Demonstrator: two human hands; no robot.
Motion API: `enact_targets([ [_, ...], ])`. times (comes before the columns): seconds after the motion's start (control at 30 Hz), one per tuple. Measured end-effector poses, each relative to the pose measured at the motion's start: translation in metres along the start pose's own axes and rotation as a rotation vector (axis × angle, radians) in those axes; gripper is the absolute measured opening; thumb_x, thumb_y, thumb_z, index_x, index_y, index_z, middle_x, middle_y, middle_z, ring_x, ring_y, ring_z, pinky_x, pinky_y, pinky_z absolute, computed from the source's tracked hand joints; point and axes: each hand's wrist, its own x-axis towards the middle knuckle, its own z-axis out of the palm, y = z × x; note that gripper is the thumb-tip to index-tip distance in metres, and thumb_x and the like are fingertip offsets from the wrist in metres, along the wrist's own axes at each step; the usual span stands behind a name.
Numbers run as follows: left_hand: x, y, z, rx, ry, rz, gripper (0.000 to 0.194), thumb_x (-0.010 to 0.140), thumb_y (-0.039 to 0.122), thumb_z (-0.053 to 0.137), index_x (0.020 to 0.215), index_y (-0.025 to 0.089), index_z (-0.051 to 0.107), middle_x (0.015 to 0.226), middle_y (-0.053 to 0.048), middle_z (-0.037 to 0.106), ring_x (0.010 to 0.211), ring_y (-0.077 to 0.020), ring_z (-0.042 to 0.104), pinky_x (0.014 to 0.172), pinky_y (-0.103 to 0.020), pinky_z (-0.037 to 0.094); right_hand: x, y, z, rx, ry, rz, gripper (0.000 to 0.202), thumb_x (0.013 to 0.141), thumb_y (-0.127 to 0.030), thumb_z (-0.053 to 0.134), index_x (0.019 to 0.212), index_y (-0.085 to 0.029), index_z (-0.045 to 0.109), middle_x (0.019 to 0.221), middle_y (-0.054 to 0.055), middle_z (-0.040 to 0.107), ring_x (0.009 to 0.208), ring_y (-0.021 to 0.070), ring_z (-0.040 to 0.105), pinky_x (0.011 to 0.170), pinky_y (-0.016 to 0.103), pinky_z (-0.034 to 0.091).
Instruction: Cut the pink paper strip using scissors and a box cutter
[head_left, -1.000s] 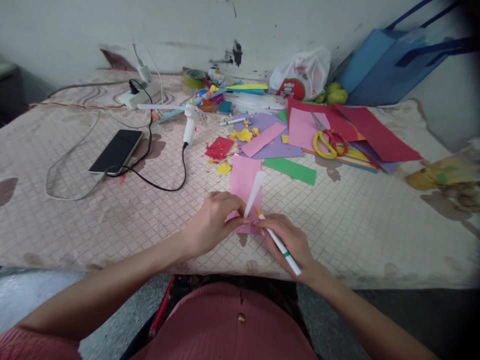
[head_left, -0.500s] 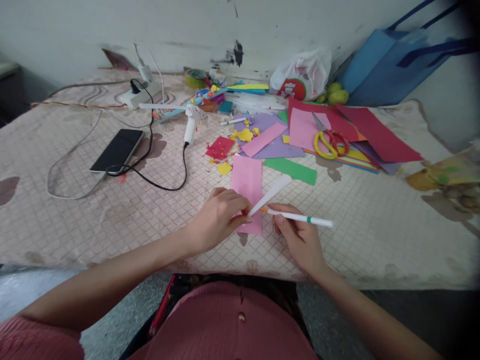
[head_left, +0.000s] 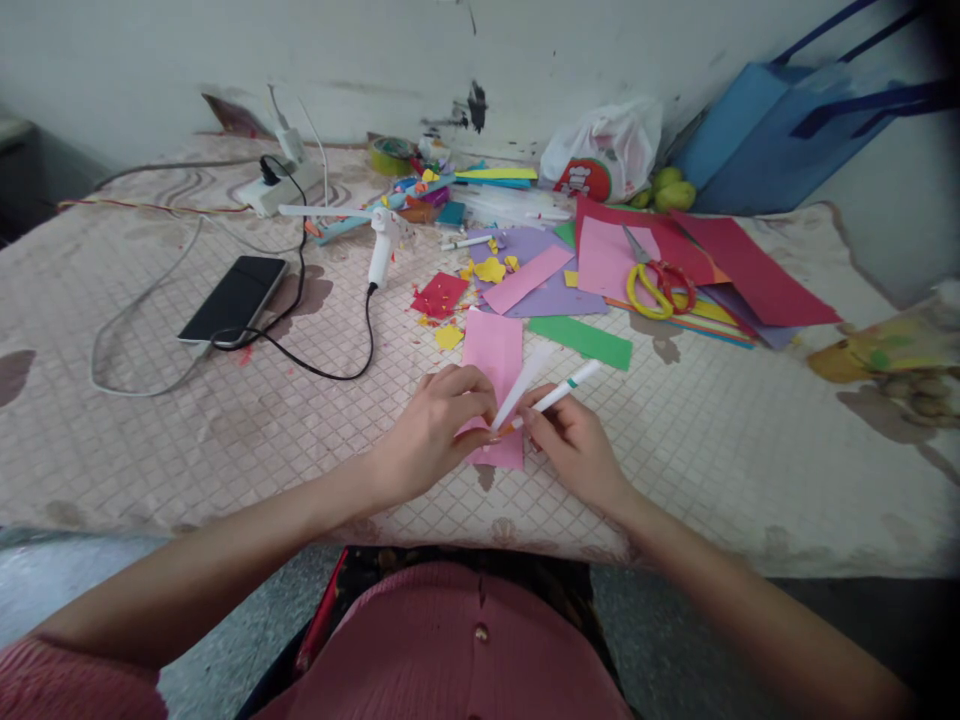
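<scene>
My left hand point(head_left: 448, 425) pinches the narrow lower end of a white paper strip point(head_left: 525, 385), which slants up to the right. In my right hand point(head_left: 574, 440) is a white pen point(head_left: 562, 390) with a green band and an orange tip section. The pen's orange end points left, close to my left fingertips and the base of the strip; whether it touches them is hard to tell. Beneath both hands lies a pink paper rectangle point(head_left: 493, 345), partly covered by my left fingers. A green paper strip point(head_left: 581, 341) lies just beyond my right hand.
Scissors point(head_left: 660, 288) rest on coloured paper sheets point(head_left: 757, 265) at the right. A white glue gun point(head_left: 382, 245) stands behind, its cord running to the phone point(head_left: 234, 300) side. Yellow and red paper scraps point(head_left: 441, 296) lie mid-table. A plastic bag point(head_left: 607, 150) sits by the wall.
My right hand has moved a little left and tilted the pen, so its back end now points up to the right. The white strip has swung slightly to the left.
</scene>
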Motion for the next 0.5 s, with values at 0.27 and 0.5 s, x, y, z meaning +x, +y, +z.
enact_targets([
  [0.27,0.002,0.001,0.000,0.023,0.031,0.027,0.005,0.084,0.019,0.064,0.081,0.015,0.064,0.095,-0.007,0.056,0.091,-0.0206,0.048,0.081,-0.035,0.040,0.018,0.002,0.004,-0.051,-0.171,-0.051,0.011,0.085,-0.026,0.050,0.083,-0.018,0.057,0.068,-0.001,0.056,0.060,0.0124,0.049,0.056,0.025,0.038],
  [0.5,0.002,0.002,-0.001,0.007,0.004,0.011,0.002,0.084,0.017,0.064,0.085,0.016,0.065,0.093,-0.006,0.056,0.092,-0.0206,0.048,0.080,-0.034,0.040,0.024,0.006,0.008,-0.028,-0.256,-0.067,0.011,0.083,-0.023,0.050,0.079,-0.017,0.058,0.076,0.002,0.059,0.070,0.0142,0.055,0.061,0.026,0.042],
])
